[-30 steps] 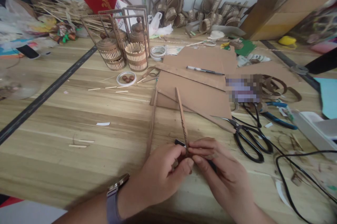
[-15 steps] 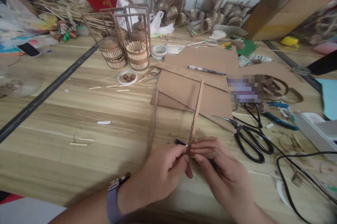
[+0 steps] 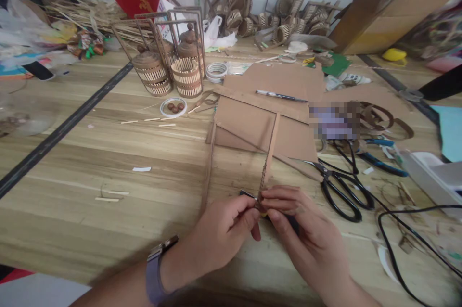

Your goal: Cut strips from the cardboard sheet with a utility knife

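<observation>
Both hands meet at the near end of a thin brown cardboard strip (image 3: pixel 273 146) whose edge shows corrugation. My left hand (image 3: pixel 227 227), with a watch (image 3: pixel 160 249) on its wrist, pinches the strip's end from the left. My right hand (image 3: pixel 303 225) grips the same end from the right, thumb and fingers closed on it. The fingertips hide most of that end. A dark object (image 3: pixel 247 195) lies partly behind the fingers; its kind is unclear. Another brown strip (image 3: pixel 209 167) lies left of the held one, and cardboard sheets (image 3: pixel 238 131) lie beyond it.
Black-handled scissors (image 3: pixel 341 196) and blue-handled pliers (image 3: pixel 384 162) lie at right, near a black cable (image 3: pixel 386 235). A pen (image 3: pixel 281 95) rests on cardboard. Small slatted baskets (image 3: pixel 187 78) with tall handles stand at back left, near a tape ring (image 3: pixel 173 107) with brown balls inside.
The view has shifted very slightly. Both hands stay on the strip's near end, with only small finger movement.
</observation>
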Demonstrator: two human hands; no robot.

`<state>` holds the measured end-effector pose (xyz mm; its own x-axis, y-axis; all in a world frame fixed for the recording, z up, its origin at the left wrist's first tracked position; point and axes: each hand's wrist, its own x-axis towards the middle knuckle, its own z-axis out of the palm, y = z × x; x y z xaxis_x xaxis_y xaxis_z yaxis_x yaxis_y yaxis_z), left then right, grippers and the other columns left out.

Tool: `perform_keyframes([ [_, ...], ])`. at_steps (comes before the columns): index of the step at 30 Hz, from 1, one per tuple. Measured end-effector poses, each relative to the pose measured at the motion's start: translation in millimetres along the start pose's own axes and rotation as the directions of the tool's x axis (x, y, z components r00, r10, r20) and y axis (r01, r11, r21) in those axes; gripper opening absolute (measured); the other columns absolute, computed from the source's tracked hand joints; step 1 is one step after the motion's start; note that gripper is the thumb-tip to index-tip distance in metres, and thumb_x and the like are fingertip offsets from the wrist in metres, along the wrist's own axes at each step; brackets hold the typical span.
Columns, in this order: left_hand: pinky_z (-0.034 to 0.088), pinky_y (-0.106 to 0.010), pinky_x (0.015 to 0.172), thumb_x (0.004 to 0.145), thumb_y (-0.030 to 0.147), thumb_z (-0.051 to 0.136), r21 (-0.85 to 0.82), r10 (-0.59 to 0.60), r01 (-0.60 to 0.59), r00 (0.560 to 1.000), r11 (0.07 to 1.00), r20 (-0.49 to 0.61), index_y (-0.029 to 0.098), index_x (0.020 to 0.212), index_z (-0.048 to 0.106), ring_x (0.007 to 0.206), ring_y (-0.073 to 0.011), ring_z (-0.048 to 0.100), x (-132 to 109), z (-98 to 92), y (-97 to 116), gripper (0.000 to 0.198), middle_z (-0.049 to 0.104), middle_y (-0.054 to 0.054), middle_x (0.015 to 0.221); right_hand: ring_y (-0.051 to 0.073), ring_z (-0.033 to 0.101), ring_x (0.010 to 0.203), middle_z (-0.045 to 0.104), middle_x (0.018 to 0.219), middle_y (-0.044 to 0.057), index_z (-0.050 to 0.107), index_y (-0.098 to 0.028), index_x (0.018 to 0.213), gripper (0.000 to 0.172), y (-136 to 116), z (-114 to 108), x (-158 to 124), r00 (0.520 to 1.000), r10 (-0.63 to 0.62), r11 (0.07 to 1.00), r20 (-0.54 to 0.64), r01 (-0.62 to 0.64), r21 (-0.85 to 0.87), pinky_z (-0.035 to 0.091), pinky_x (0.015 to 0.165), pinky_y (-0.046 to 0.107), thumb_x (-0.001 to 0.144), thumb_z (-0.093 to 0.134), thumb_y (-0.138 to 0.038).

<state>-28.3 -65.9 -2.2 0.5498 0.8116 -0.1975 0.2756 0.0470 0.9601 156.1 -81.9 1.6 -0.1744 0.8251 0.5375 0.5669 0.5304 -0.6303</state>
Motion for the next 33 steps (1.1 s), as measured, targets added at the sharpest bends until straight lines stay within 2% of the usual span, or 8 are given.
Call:
perform_keyframes([
  [5, 0.036, -0.024, 0.058, 0.101, 0.036, 0.041, -0.010, -0.008, 0.008, 1.000, 1.000, -0.028, 0.018, 0.079, 0.059, 0.062, -0.0126, 0.053, -1.8, 0.4, 0.2, 0.034, 0.061, 0.000, 0.068, 0.022, 0.072, 0.094, 0.076, 0.097, 0.006, 0.069, -0.024, 0.100, 0.014, 2.4, 0.9, -0.6, 0.994, -0.106, 0.988, 0.036, 0.110, -0.105, 0.060, 0.078, 0.036, 0.088, 0.067, -0.017],
  [8, 0.035, -0.024, 0.057, 0.101, 0.034, 0.041, 0.002, 0.006, -0.006, 1.000, 1.000, -0.023, 0.018, 0.076, 0.057, 0.060, -0.0120, 0.052, -2.1, 0.2, 1.9, 0.033, 0.058, 0.001, 0.066, 0.020, 0.072, 0.092, 0.075, 0.096, 0.005, 0.069, -0.024, 0.098, 0.014, 2.6, 2.2, -0.3, 0.995, -0.099, 0.988, 0.024, 0.101, -0.118, 0.059, 0.077, 0.034, 0.088, 0.066, -0.015],
  [14, 0.037, -0.025, 0.065, 0.100, 0.027, 0.041, 0.090, 0.114, -0.111, 0.993, 0.990, -0.025, 0.019, 0.072, 0.053, 0.065, -0.0120, 0.053, -2.4, -0.5, 5.2, 0.032, 0.057, 0.001, 0.068, 0.020, 0.073, 0.088, 0.076, 0.089, 0.003, 0.068, -0.025, 0.094, 0.015, 1.3, 0.9, 0.8, 0.996, -0.088, 0.993, 0.013, 0.089, -0.084, 0.060, 0.074, 0.034, 0.086, 0.066, -0.012],
  [22, 0.038, -0.025, 0.071, 0.100, 0.023, 0.041, 0.137, 0.228, -0.223, 0.973, 0.965, -0.023, 0.019, 0.074, 0.051, 0.073, -0.0129, 0.053, -2.4, -0.8, 3.2, 0.029, 0.055, 0.001, 0.074, 0.020, 0.073, 0.087, 0.077, 0.092, 0.003, 0.069, -0.025, 0.096, 0.017, 2.0, -0.7, 1.9, 0.997, -0.081, 0.996, -0.011, 0.081, -0.032, 0.060, 0.077, 0.034, 0.087, 0.065, -0.012],
  [33, 0.038, -0.025, 0.070, 0.103, 0.026, 0.039, 0.184, 0.234, -0.224, 0.972, 0.957, -0.034, 0.019, 0.078, 0.050, 0.072, -0.0129, 0.053, -0.4, -1.9, 0.5, 0.028, 0.054, 0.002, 0.073, 0.019, 0.073, 0.093, 0.075, 0.100, 0.006, 0.068, -0.024, 0.103, 0.018, 5.5, 0.7, -2.1, 0.996, -0.090, 0.993, -0.003, 0.089, -0.082, 0.062, 0.079, 0.031, 0.087, 0.067, -0.015],
])
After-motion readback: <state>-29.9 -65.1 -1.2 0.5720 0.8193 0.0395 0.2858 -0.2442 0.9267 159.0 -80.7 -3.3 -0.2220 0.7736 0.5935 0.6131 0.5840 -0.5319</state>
